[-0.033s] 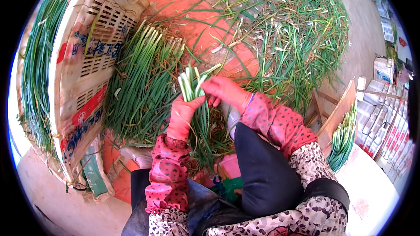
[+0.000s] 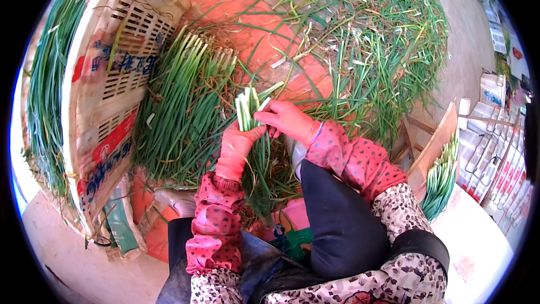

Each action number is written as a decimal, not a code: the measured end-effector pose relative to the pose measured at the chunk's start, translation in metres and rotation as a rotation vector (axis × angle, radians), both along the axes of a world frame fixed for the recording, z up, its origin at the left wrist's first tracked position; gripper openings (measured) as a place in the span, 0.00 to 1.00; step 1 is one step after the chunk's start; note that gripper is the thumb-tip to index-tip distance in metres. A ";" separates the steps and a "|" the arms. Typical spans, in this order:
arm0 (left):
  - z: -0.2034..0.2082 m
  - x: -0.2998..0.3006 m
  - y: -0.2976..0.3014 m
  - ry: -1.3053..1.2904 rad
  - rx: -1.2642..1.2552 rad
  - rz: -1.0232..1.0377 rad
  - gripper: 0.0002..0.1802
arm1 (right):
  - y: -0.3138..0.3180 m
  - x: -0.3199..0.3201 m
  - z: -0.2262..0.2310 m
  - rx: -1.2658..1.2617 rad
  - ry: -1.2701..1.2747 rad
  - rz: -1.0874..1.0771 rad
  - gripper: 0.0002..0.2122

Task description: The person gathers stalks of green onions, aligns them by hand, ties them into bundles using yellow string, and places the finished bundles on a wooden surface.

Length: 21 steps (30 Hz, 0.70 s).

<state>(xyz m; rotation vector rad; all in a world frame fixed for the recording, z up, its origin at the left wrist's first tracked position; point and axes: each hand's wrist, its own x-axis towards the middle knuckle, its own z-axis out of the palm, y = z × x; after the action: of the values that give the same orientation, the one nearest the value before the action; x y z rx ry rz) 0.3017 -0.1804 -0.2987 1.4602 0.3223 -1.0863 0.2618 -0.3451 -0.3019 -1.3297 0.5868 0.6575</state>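
Coral gloves [image 2: 229, 163] on both hands here. Left hand [image 2: 238, 142] has its fist wrapped around a bunch of scallion-like greens [image 2: 245, 110], pale stem ends up, leaves dangling between the knees. Right hand [image 2: 288, 122] is right up against the bunch, fingers bent at the stems, though I can't tell if it's actually pinching any. Big heap of the same greens [image 2: 183, 104] lies just beside a slotted white plastic crate [image 2: 118, 93], and loose leafy scraps [image 2: 388, 50] are strewn all over past the right hand.
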 end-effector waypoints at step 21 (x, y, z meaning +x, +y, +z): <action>0.018 0.023 0.024 0.004 0.231 -0.166 0.10 | -0.054 0.038 -0.065 -1.458 -1.087 0.678 0.06</action>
<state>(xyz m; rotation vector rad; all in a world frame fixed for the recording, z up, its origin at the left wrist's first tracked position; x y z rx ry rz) 0.3249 -0.1566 -0.2806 1.7144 0.3432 -1.2162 0.2993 -0.3992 -0.3670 -2.9702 -0.4931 -0.2140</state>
